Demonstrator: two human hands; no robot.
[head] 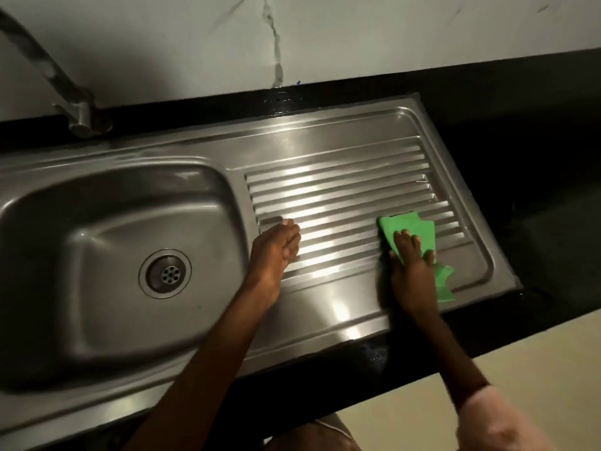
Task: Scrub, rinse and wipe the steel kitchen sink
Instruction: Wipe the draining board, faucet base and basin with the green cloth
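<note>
While both hands work on its draining board, the long rectangular stainless-steel kitchen sink (pixel 208 148) lies set into a black polished tabletop (pixel 520 151). Its long axis runs left to right across the view, tilted so the right end sits farther from the person. The oval basin (pixel 97 239) takes up the left part, with a round perforated steel drain (pixel 165 274) at its bottom. The ribbed draining board (pixel 341 190) fills the right part, its ridges running along the sink's length and catching bright reflections.

The right hand (pixel 411 275) lies flat, fingers spread, pressing a folded bright green cloth (pixel 413 229) onto the right end of the ridges; a corner of the cloth sticks out near the sink's front right rim. The left hand (pixel 276 249), fingers straight and together, rests on the left end of the ridges, well apart from the right hand and holding nothing. A pink sleeve (pixel 497 421) covers the right upper arm.

A blurred steel tap (pixel 58 83) rises at the upper left behind the basin. Behind the tabletop stands a white marble-look wall (pixel 357 37) with a grey vein. A pale cream floor (pixel 520 359) shows at lower right.
</note>
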